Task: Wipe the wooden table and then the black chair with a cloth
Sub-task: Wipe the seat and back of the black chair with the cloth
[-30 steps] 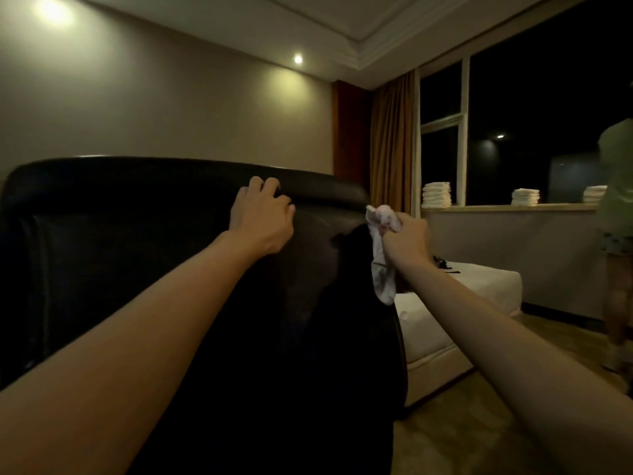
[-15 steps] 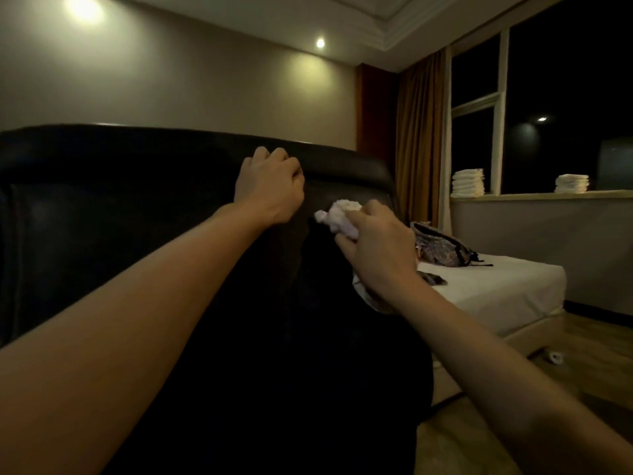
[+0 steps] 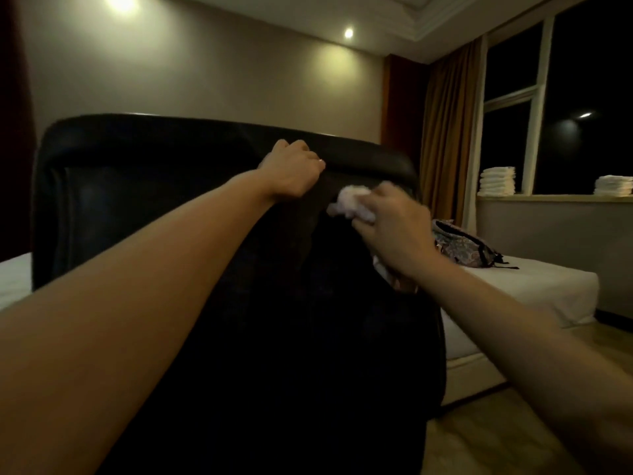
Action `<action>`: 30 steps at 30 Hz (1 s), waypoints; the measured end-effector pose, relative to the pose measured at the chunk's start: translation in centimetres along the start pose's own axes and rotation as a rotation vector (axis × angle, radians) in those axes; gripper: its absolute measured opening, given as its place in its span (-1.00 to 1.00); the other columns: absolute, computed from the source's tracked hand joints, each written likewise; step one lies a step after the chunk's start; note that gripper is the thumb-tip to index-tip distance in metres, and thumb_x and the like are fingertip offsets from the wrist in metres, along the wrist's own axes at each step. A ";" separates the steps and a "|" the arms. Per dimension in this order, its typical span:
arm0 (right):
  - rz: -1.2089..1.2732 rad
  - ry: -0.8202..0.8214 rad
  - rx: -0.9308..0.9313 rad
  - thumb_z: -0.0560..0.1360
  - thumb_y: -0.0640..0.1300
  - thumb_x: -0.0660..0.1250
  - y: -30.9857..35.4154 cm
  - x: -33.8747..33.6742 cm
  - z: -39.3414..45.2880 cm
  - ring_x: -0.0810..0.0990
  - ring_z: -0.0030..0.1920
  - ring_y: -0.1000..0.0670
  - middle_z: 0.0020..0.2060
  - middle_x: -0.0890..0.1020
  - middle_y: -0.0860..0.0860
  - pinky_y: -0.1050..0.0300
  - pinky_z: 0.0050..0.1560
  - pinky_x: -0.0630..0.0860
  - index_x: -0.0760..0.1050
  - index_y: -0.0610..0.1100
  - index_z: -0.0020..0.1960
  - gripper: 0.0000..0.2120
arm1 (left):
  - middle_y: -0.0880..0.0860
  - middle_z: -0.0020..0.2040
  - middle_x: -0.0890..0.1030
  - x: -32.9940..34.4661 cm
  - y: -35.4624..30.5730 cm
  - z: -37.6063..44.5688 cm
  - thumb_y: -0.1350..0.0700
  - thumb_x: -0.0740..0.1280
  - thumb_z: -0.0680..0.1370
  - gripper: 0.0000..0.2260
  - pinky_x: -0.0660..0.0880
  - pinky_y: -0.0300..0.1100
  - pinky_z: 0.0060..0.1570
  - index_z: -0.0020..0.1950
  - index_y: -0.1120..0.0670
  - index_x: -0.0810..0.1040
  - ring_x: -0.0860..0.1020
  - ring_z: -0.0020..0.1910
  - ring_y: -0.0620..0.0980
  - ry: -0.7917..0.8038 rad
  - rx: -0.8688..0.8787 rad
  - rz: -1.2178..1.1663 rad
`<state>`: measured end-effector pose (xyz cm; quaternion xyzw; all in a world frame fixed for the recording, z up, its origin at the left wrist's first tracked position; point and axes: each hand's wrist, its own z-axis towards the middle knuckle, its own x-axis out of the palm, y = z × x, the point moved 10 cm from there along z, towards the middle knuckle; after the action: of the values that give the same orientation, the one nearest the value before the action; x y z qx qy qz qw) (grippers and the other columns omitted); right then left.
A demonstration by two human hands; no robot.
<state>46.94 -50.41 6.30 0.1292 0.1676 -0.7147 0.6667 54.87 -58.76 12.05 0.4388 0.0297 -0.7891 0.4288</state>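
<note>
Fingers (image 3: 368, 214) of the right hand (image 3: 394, 231) are curled round a bunched white cloth (image 3: 349, 202), pressing it against the back of the black chair (image 3: 171, 186) just under its top edge. Beside it, the left hand (image 3: 291, 174) grips that top edge, its fingers hooked over the rim. The chair back fills the middle of the view. Behind it to the right lies a bed (image 3: 534, 289) with a patterned bag (image 3: 466, 246) on it. Folded towels (image 3: 497, 181) are stacked on the window ledge (image 3: 555, 197).
</note>
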 end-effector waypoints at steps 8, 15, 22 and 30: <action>0.043 -0.081 0.090 0.46 -0.03 0.33 1.8 0.4 0.1 0.44 -0.05 -0.03 0.00 0.48 -0.06 0.15 -0.18 0.23 0.50 -0.07 0.12 -0.74 | 0.17 0.35 0.39 0.4 0.5 0.0 0.25 0.11 0.61 -0.65 0.19 0.06 0.35 0.40 0.13 0.31 0.25 0.39 0.11 0.065 -0.009 -0.042; 0.102 -0.008 -0.040 0.46 0.00 0.34 2.7 0.9 -0.5 0.48 -0.04 -0.03 -0.01 0.48 -0.04 0.18 -0.21 0.23 0.52 -0.02 0.16 -0.71 | 0.23 0.35 0.34 -0.5 0.4 -1.5 0.21 0.10 0.62 -0.67 0.21 0.07 0.31 0.39 0.13 0.27 0.24 0.36 0.22 0.077 -0.142 -0.215; 0.007 -0.081 0.292 0.51 0.01 0.25 0.1 -0.6 3.6 0.46 -0.05 -0.04 -0.01 0.46 -0.06 0.10 -0.19 0.30 0.49 -0.10 0.11 -0.74 | 0.19 0.42 0.31 -0.1 1.7 -2.1 -0.03 -0.09 0.66 -0.58 0.10 0.06 0.39 0.46 0.08 0.27 0.20 0.41 0.22 0.075 -0.312 -0.695; 0.201 0.200 0.005 0.47 0.03 0.32 8.2 2.5 -4.6 0.46 0.01 0.02 0.02 0.44 0.02 0.12 -0.11 0.42 0.52 0.02 0.17 -0.71 | 0.17 0.46 0.17 0.2 1.5 -3.2 -0.33 -0.21 0.54 -0.29 0.10 0.10 0.36 0.42 0.12 0.32 0.12 0.44 0.15 0.114 -0.366 -0.754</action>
<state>54.70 -51.19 0.52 0.2176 0.2179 -0.6281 0.7146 57.99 -58.47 10.44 0.3568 0.3516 -0.8468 0.1788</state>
